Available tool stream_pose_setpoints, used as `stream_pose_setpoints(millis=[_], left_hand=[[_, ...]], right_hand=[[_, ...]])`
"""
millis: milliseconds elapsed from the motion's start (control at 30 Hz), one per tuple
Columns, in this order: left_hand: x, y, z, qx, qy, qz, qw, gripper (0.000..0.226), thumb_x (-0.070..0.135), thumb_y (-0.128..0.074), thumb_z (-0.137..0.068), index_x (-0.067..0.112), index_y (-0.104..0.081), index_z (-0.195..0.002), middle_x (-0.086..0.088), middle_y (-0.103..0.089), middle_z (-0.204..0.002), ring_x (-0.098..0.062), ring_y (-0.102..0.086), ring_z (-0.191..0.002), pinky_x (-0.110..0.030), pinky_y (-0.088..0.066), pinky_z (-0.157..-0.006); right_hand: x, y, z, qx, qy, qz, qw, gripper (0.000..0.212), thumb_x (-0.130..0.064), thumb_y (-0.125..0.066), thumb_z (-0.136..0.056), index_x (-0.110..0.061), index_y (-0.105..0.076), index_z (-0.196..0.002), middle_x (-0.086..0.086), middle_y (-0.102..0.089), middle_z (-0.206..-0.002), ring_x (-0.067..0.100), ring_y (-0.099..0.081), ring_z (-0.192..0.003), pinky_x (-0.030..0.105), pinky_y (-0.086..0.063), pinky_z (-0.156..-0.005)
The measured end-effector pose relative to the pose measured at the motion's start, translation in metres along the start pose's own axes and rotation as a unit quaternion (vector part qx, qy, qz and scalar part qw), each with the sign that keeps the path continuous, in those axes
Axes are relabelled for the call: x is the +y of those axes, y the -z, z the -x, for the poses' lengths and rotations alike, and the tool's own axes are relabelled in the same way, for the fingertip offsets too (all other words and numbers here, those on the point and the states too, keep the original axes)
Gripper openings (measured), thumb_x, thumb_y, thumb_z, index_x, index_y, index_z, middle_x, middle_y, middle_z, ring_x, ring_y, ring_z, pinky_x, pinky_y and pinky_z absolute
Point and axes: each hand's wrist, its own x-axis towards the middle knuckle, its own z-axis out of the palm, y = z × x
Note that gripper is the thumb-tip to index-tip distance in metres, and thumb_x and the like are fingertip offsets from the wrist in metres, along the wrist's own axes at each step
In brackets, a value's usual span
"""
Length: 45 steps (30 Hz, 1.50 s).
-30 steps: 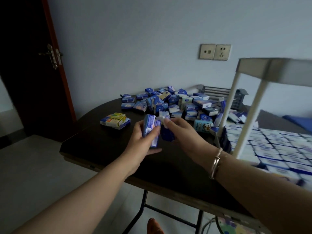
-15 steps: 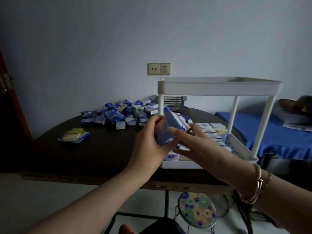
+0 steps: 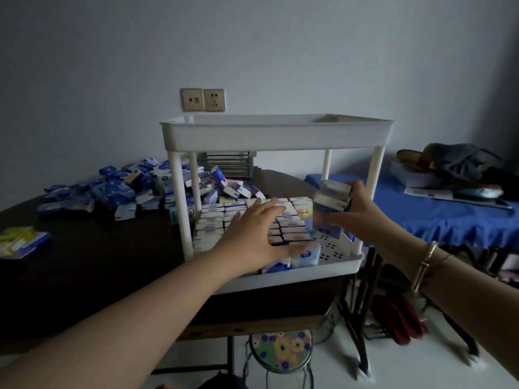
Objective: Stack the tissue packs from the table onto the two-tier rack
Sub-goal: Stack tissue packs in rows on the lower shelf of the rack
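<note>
Partly blurred, right hand (image 3: 362,211) gripping tissue packs (image 3: 331,209); left hand (image 3: 252,234) flat, fingers straight, hiding racked packs (image 3: 292,226).

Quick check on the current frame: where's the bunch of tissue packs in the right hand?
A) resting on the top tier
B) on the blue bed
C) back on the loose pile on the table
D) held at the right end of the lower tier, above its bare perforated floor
D: the right hand grips the held packs under the top tier, above the bare perforated floor of the lower tier, beside the stacked rows.
</note>
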Motion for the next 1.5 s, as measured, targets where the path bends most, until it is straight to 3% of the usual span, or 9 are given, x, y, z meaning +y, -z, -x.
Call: stream_pose_setpoints(millis=[267,400,633,800,1067,1167,1300,1400,1500], left_hand=[[-0.024,-0.031,-0.011,-0.095,0.018,-0.178,0.979,0.094,0.086,-0.027,-0.073,0.041,0.0,-0.151,0.012,0.006,-0.161,-0.017,0.006,-0.148,-0.052,0.001,-0.117],[-0.026,-0.034,-0.01,-0.072,0.01,-0.186,0.98,0.086,0.083,-0.028,-0.078,0.042,-0.002,-0.15,0.013,0.002,-0.161,-0.016,0.004,-0.148,-0.051,-0.001,-0.119],[-0.024,-0.033,-0.011,-0.07,0.017,-0.155,0.985,0.086,0.081,-0.037,-0.078,0.042,-0.009,-0.15,0.015,-0.004,-0.16,-0.014,-0.001,-0.148,-0.051,-0.002,-0.119],[-0.024,-0.031,-0.01,-0.061,0.012,-0.148,0.987,0.084,0.079,-0.04,-0.079,0.041,-0.013,-0.149,0.016,-0.007,-0.16,-0.013,-0.005,-0.148,-0.05,-0.004,-0.119],[-0.018,-0.025,-0.008,-0.081,0.011,-0.174,0.981,0.089,0.079,-0.038,-0.079,0.036,-0.009,-0.151,0.011,-0.004,-0.161,-0.016,-0.004,-0.148,-0.05,-0.003,-0.118],[-0.013,-0.019,-0.005,-0.081,0.005,-0.183,0.98,0.094,0.082,-0.035,-0.077,0.035,-0.003,-0.152,0.007,0.001,-0.161,-0.019,-0.004,-0.148,-0.05,-0.001,-0.119],[-0.011,-0.004,0.017,-0.03,-0.013,-0.16,0.987,0.09,0.078,-0.039,-0.078,0.033,-0.011,-0.152,0.007,-0.006,-0.161,-0.017,-0.012,-0.147,-0.047,-0.014,-0.119],[-0.02,0.013,0.048,0.06,-0.028,-0.101,0.993,0.063,0.059,-0.051,-0.088,0.028,-0.04,-0.142,0.009,-0.037,-0.15,-0.012,-0.038,-0.135,-0.032,-0.032,-0.11],[-0.038,0.032,0.086,0.13,0.002,0.009,0.992,0.023,0.032,-0.062,-0.09,0.029,-0.063,-0.113,0.012,-0.062,-0.118,-0.007,-0.056,-0.109,-0.023,-0.045,-0.093]], right_hand=[[0.047,-0.026,-0.047,0.002,-0.123,0.037,0.992,0.037,0.002,-0.056,-0.082,-0.011,-0.043,-0.113,0.014,-0.054,-0.111,0.024,-0.053,-0.094,0.031,-0.045,-0.069],[0.062,-0.031,-0.051,-0.03,-0.189,-0.005,0.981,0.056,0.015,-0.044,-0.077,-0.01,-0.039,-0.128,0.013,-0.052,-0.095,0.03,-0.055,-0.093,0.037,-0.052,-0.065],[0.075,-0.036,-0.052,-0.049,-0.224,-0.01,0.973,0.075,0.006,-0.05,-0.085,-0.025,-0.021,-0.146,0.017,-0.049,-0.122,0.033,-0.057,-0.104,0.039,-0.055,-0.071],[0.068,-0.042,-0.055,-0.067,-0.213,0.026,0.974,0.066,0.007,-0.051,-0.089,-0.012,-0.024,-0.146,0.017,-0.047,-0.134,0.031,-0.049,-0.123,0.036,-0.044,-0.101],[0.061,-0.04,-0.045,-0.038,-0.207,0.141,0.967,0.046,-0.002,-0.046,-0.092,0.002,-0.032,-0.135,0.023,-0.049,-0.129,0.033,-0.053,-0.11,0.033,-0.043,-0.078],[0.047,-0.032,-0.033,-0.016,-0.157,0.19,0.969,0.041,0.0,-0.043,-0.093,0.005,-0.031,-0.133,0.024,-0.049,-0.128,0.031,-0.054,-0.106,0.032,-0.043,-0.077],[0.015,-0.027,0.004,-0.021,0.014,0.223,0.974,0.051,0.007,-0.046,-0.088,-0.007,-0.036,-0.136,0.016,-0.046,-0.134,0.02,-0.047,-0.102,0.003,-0.037,-0.052],[-0.015,-0.043,0.03,-0.032,0.134,0.214,0.967,0.043,0.005,-0.047,-0.087,-0.018,-0.054,-0.123,0.002,-0.054,-0.13,0.014,-0.05,-0.115,-0.004,-0.037,-0.072],[-0.048,-0.076,0.055,-0.075,0.204,0.178,0.96,0.037,0.004,-0.046,-0.086,-0.018,-0.061,-0.112,-0.006,-0.063,-0.116,0.006,-0.056,-0.111,0.019,-0.043,-0.096]])
